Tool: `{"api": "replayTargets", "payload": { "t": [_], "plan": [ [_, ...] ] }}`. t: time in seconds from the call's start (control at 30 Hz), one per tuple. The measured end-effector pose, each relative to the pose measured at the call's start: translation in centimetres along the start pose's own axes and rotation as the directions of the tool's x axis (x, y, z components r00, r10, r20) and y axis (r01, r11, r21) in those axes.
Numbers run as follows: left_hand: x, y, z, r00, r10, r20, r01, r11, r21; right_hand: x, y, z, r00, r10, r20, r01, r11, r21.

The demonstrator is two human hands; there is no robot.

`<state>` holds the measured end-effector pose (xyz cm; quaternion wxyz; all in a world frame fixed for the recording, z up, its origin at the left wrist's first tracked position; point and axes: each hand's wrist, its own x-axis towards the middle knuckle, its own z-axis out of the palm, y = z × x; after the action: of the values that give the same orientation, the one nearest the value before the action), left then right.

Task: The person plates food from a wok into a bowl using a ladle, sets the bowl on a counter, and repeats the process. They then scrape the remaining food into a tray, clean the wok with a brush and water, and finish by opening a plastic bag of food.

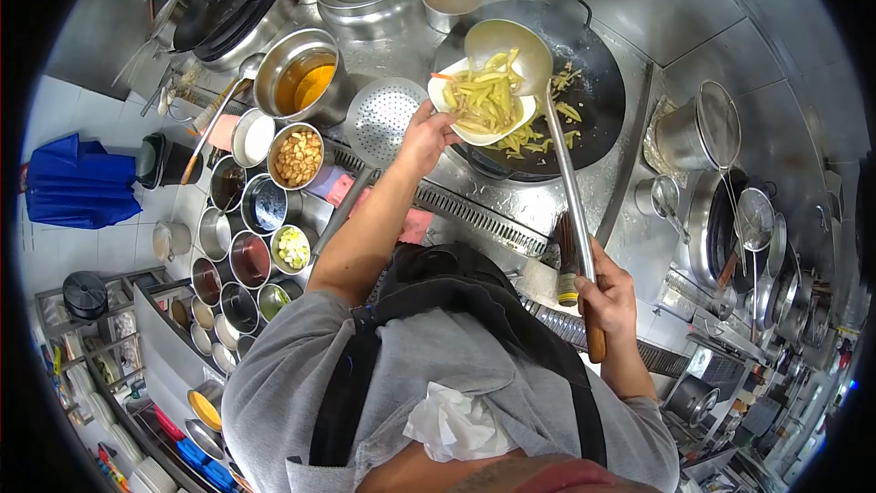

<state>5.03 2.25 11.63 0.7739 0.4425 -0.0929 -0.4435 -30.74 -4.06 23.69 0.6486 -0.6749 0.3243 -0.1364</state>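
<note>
My left hand [425,139] grips the near left edge of a white bowl [500,134] held over the wok's left side. Green vegetable strips [488,100] with small bits of meat fill the bowl. In my right hand [610,297] is the wooden handle of a large metal ladle [511,41], fingers wrapped round it. The ladle's round head is tilted over the bowl's upper right rim, against the food. Below, the black wok [598,110] still holds some of the same strips. What lies under the bowl is hidden.
A perforated strainer [383,119] lies left of the wok, near a steel pot of orange oil [310,82]. Several seasoning containers stand further left, one with chopped scallion [292,248]. A bamboo brush [567,265] is beside the ladle handle. Sieves [719,123] are at the right.
</note>
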Motion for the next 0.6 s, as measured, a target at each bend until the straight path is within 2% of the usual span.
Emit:
{"api": "replayTargets", "payload": {
  "t": [0.13, 0.23, 0.3, 0.33, 0.43, 0.5, 0.53, 0.6],
  "plan": [
    [-0.4, 0.3, 0.2, 1.000, -0.015, -0.005, 0.015, 1.000, 0.006, -0.2, 0.2, -0.3, 0.999, 0.031, -0.007, -0.031, 0.999, 0.012],
    [-0.6, 0.2, 0.5, 1.000, 0.022, 0.008, -0.021, 0.998, -0.058, 0.1, 0.2, -0.5, 0.998, -0.055, 0.005, 0.055, 0.997, 0.059],
    [-0.5, 0.1, 0.4, 1.000, 0.025, 0.003, -0.025, 0.998, -0.066, 0.1, -1.5, -0.4, 0.999, 0.048, -0.011, -0.043, 0.958, 0.285],
    [-0.5, 0.0, 0.3, 1.000, 0.024, -0.001, -0.024, 0.997, -0.073, 0.4, -1.4, -0.3, 0.997, 0.034, -0.075, -0.009, 0.950, 0.311],
    [-0.8, -0.1, -0.3, 0.999, 0.041, 0.007, -0.039, 0.990, -0.132, 1.0, -0.9, -1.9, 0.999, -0.029, -0.026, 0.037, 0.890, 0.454],
    [-1.9, 0.6, -0.8, 0.999, 0.036, -0.010, -0.037, 0.990, -0.134, 1.8, -1.2, -1.7, 0.995, 0.027, -0.096, 0.008, 0.939, 0.344],
    [-1.6, -0.1, -2.1, 0.998, 0.014, -0.057, -0.022, 0.988, -0.151, 2.5, -0.6, -1.7, 0.987, 0.038, -0.158, -0.005, 0.979, 0.202],
    [-4.8, 2.4, -2.4, 0.988, 0.012, -0.153, -0.019, 0.999, -0.043, 4.2, 2.6, -1.9, 0.982, -0.012, -0.187, 0.005, 0.999, -0.038]
  ]
}}
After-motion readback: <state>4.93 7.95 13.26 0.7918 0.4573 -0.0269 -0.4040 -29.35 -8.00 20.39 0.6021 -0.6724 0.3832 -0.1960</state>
